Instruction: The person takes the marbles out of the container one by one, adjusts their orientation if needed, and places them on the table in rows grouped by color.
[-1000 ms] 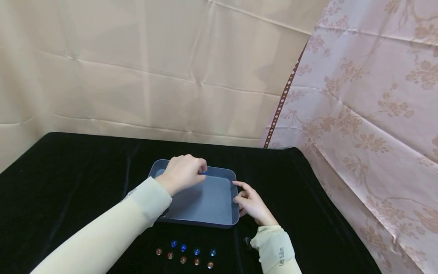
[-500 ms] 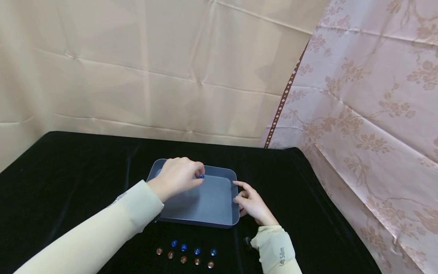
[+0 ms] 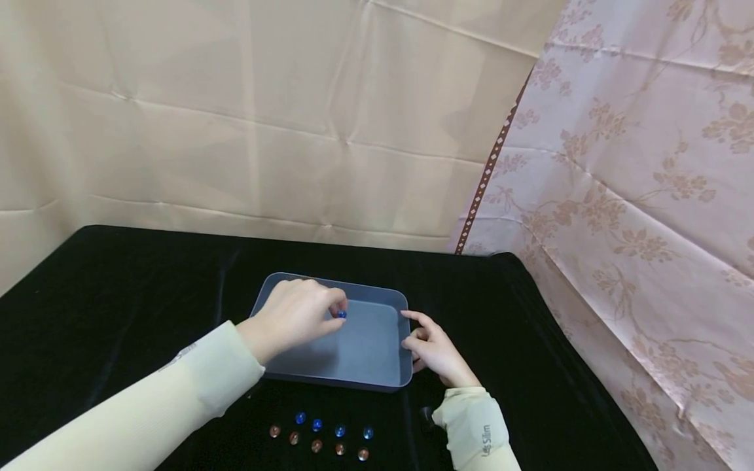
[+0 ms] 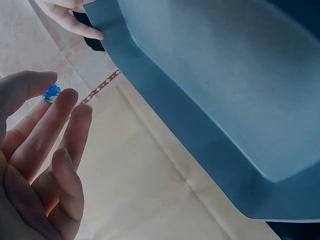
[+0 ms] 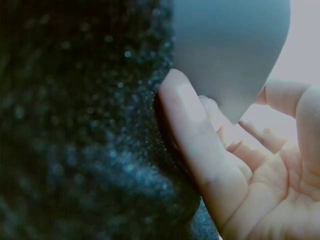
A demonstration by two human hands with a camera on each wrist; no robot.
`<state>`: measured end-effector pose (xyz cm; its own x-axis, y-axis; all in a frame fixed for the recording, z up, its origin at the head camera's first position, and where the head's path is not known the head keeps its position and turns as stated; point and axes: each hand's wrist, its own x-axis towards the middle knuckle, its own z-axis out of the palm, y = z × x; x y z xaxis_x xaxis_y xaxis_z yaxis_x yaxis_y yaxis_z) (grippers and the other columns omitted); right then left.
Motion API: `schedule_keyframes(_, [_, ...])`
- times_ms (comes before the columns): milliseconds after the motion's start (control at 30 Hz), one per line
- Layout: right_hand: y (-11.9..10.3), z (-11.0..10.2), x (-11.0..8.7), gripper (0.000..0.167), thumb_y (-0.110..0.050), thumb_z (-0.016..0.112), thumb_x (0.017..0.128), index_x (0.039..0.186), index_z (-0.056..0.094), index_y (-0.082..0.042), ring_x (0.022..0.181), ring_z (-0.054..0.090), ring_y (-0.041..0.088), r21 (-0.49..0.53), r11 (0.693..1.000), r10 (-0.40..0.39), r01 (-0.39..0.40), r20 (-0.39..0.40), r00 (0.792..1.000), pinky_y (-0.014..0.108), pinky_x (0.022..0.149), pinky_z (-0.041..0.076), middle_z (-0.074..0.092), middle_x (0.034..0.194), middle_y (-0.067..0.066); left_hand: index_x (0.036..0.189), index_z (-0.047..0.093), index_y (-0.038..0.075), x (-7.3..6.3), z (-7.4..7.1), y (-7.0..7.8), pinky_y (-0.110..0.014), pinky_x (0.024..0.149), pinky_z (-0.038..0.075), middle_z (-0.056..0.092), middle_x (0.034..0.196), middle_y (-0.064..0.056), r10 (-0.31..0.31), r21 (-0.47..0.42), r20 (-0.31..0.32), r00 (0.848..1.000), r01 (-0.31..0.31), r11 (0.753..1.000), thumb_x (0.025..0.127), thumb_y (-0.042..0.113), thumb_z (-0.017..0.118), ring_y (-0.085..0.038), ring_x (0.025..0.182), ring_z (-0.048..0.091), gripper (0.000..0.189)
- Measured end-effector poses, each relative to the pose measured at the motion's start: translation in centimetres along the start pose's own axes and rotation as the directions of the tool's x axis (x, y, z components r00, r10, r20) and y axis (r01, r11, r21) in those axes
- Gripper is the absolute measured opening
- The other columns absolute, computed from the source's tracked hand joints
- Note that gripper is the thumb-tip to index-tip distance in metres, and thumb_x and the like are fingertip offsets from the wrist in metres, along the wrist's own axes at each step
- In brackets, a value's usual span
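My left hand (image 3: 296,315) is over the left half of a blue-grey rectangular tray (image 3: 374,347), pinching a blue glass marble (image 3: 341,314) between thumb and fingertips. The left wrist view shows that marble (image 4: 51,93) with blue swirls in clear glass, the other fingers loosely bent. At the tray's right side, my right hand (image 3: 434,350) grips the edge, its index finger laid at the rim and thumb against the wall. Up close in the right wrist view, the thumb (image 5: 187,112) lies along the tray's wall (image 5: 235,55). The tray's left part is hidden behind my left hand.
In front of the tray on the black cloth (image 3: 147,314) lie a row of several blue marbles (image 3: 317,425) and a row of several amber-brown marbles (image 3: 317,446). A cream curtain (image 3: 265,131) and a pink floral curtain (image 3: 636,196) hang behind and to the right.
My left hand has drawn back toward the left and nearer to me over the tray, carrying the blue marble. The right hand has stayed at the tray's edge.
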<state>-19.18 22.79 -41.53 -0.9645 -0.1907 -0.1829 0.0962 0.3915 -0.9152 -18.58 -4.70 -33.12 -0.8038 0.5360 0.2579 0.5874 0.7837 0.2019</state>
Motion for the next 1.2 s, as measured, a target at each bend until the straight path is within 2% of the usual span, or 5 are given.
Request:
schedule_keyframes(167, [-0.1, -0.1, 0.0, 0.062, -0.003, 0.057, 0.09, 0.149, 0.039, -0.008, 0.062, 0.058, 0.015, 0.004, 1.0, 0.007, -0.007, 0.004, 1.0, 0.038, 0.06, 0.059, 0.058, 0.081, 0.007, 0.093, 0.072, 0.022, -1.0, 0.1, -0.2, -0.016, 0.041, 0.027, 0.069, 0.074, 0.01, 0.032, -0.005, -0.016, 0.999, -0.032, 0.999, 0.085, 0.029, 0.076, 0.001, 0.043, 0.038, 0.012])
schedule_keyframes(433, [0.0, -0.1, 0.0, 0.063, -0.003, 0.058, 0.089, 0.149, 0.039, -0.007, 0.062, 0.056, 0.014, 0.003, 1.0, 0.004, -0.004, 0.0, 1.0, 0.038, 0.06, 0.059, 0.056, 0.079, 0.005, 0.088, 0.07, 0.024, -2.5, 0.0, 0.0, -0.014, 0.041, 0.029, 0.069, 0.072, 0.013, 0.089, 0.028, -0.064, 0.994, -0.087, 0.996, 0.083, 0.031, 0.077, 0.006, 0.045, 0.037, 0.011])
schedule_keyframes(767, [0.0, -0.1, -0.1, 0.061, -0.003, 0.058, 0.09, 0.149, 0.039, -0.007, 0.061, 0.057, 0.015, 0.001, 1.0, -0.008, 0.008, 0.009, 1.0, 0.039, 0.061, 0.06, 0.054, 0.077, 0.004, 0.089, 0.071, 0.024, -3.4, -0.5, 0.3, -0.015, 0.04, 0.027, 0.07, 0.074, 0.013, 0.13, 0.012, -0.1, 0.986, -0.13, 0.991, 0.084, 0.032, 0.076, 0.008, 0.045, 0.035, 0.011])
schedule_keyframes(933, [-0.1, -0.1, -0.1, 0.061, -0.003, 0.058, 0.089, 0.148, 0.04, -0.008, 0.063, 0.057, 0.014, 0.004, 1.0, -0.003, 0.003, 0.005, 1.0, 0.038, 0.061, 0.06, 0.055, 0.077, 0.004, 0.089, 0.071, 0.024, -3.7, -0.7, 0.5, -0.015, 0.04, 0.027, 0.07, 0.074, 0.013, 0.124, -0.008, -0.08, 0.989, -0.125, 0.992, 0.085, 0.033, 0.076, 0.008, 0.045, 0.036, 0.011])
schedule_keyframes(1200, [0.0, -0.1, 0.0, 0.061, -0.003, 0.058, 0.089, 0.147, 0.041, -0.009, 0.063, 0.055, 0.013, -0.007, 1.0, 0.0, 0.0, -0.004, 1.0, 0.038, 0.061, 0.06, 0.053, 0.075, 0.003, 0.088, 0.071, 0.025, -5.0, -0.5, 0.6, -0.014, 0.041, 0.029, 0.071, 0.077, 0.015, 0.135, -0.069, -0.101, 0.986, -0.142, 0.987, 0.085, 0.031, 0.076, 0.01, 0.048, 0.037, 0.007])
